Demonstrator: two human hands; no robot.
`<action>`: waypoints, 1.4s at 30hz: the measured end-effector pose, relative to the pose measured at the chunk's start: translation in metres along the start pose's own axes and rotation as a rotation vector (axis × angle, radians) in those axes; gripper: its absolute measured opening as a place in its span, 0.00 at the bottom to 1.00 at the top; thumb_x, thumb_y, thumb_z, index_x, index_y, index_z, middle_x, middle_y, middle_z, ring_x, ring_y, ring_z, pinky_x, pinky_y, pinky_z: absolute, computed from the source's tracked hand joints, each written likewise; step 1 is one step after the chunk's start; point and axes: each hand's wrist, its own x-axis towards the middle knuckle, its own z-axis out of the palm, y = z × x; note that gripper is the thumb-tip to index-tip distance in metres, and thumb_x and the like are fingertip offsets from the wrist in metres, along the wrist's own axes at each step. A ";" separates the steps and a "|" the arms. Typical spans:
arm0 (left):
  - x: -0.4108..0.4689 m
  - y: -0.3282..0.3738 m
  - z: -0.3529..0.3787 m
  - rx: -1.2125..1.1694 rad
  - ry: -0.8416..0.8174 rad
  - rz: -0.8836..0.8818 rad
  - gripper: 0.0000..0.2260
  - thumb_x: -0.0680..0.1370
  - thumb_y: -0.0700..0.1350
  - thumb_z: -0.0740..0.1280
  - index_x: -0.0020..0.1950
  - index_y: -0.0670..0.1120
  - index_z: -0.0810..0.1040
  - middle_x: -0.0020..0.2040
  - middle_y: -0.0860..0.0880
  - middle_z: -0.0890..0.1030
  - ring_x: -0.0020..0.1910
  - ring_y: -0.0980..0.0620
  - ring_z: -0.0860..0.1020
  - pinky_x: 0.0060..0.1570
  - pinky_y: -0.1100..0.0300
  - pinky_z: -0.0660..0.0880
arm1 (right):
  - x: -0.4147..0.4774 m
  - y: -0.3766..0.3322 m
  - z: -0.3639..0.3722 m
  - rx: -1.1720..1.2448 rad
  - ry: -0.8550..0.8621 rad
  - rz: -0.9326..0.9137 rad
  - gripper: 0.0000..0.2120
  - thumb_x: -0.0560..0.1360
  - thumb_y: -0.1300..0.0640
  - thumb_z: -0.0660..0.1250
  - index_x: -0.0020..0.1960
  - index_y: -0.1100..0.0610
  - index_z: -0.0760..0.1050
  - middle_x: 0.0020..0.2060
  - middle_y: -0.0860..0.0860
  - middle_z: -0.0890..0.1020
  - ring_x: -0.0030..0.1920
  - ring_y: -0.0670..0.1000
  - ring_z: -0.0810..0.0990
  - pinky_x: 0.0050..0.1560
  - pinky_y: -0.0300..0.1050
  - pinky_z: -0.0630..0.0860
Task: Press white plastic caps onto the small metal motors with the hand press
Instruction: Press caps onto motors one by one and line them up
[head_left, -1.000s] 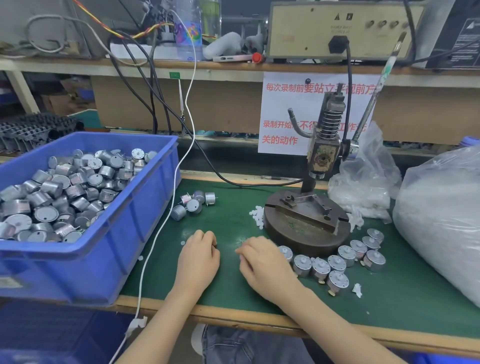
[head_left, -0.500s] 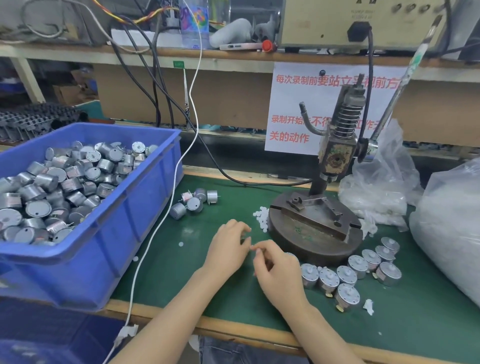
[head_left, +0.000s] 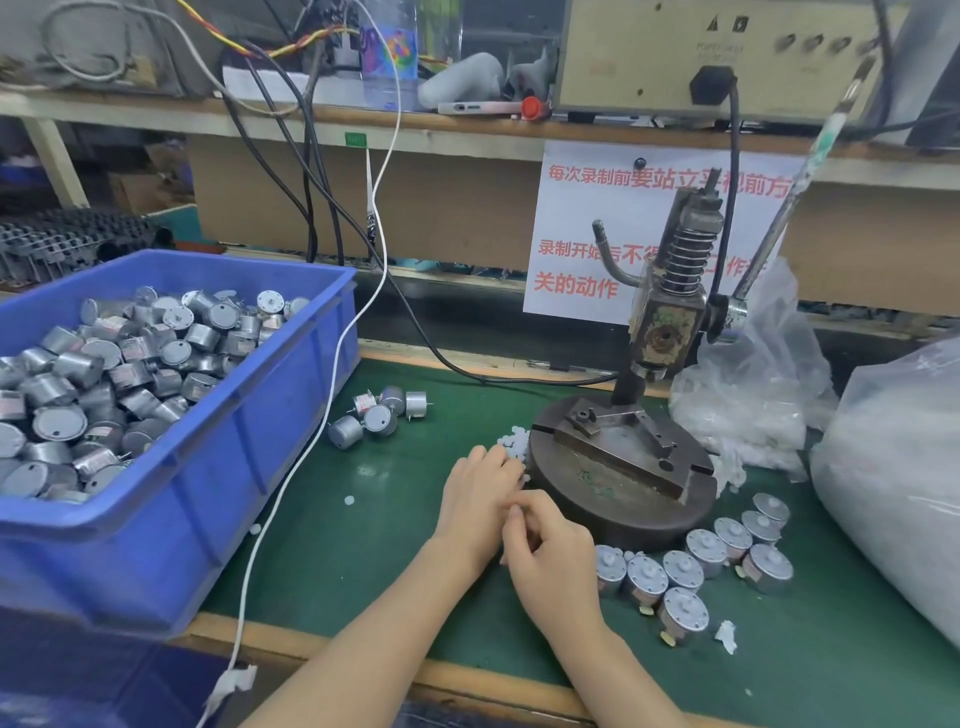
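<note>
The hand press (head_left: 667, 312) stands on its round metal base (head_left: 597, 499) at the middle right, with its lever (head_left: 810, 156) raised. A small heap of white plastic caps (head_left: 511, 440) lies against the base's left edge. My left hand (head_left: 480, 499) lies palm down with its fingertips on that heap. My right hand (head_left: 550, 558) is just beside it, fingers curled, thumb and forefinger pinched together on what looks like a white cap. Several capped motors (head_left: 727, 551) sit in a curve in front of the base. Several bare motors (head_left: 376, 415) lie further left.
A blue bin (head_left: 249, 457) full of motors fills the left side. A white cable (head_left: 311, 441) hangs past its right wall. Clear plastic bags (head_left: 893, 467) of caps crowd the right edge. Stray caps (head_left: 349, 500) dot the green mat (head_left: 363, 561).
Both hands have moved up and right toward the press base. My left hand now reaches the cap heap, and my right hand has curled into a pinch.
</note>
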 end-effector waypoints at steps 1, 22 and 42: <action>0.000 0.001 0.000 -0.004 0.003 0.003 0.13 0.81 0.46 0.52 0.56 0.45 0.74 0.55 0.48 0.72 0.55 0.48 0.68 0.50 0.59 0.62 | 0.000 0.000 0.000 -0.008 -0.007 -0.005 0.05 0.75 0.63 0.62 0.45 0.60 0.77 0.23 0.55 0.76 0.27 0.59 0.75 0.34 0.54 0.73; -0.062 -0.067 -0.023 -0.060 0.125 -0.133 0.11 0.80 0.50 0.59 0.54 0.48 0.78 0.52 0.51 0.76 0.53 0.51 0.72 0.52 0.59 0.68 | 0.001 -0.001 -0.001 -0.129 -0.097 0.012 0.06 0.75 0.63 0.63 0.47 0.59 0.78 0.25 0.56 0.77 0.30 0.58 0.76 0.37 0.49 0.71; -0.066 -0.070 -0.027 -0.140 0.114 -0.133 0.12 0.80 0.45 0.58 0.60 0.43 0.74 0.56 0.44 0.76 0.56 0.45 0.71 0.51 0.56 0.64 | 0.104 -0.063 0.111 -0.315 -0.421 -0.156 0.16 0.76 0.63 0.60 0.63 0.58 0.71 0.59 0.55 0.71 0.58 0.56 0.70 0.51 0.46 0.68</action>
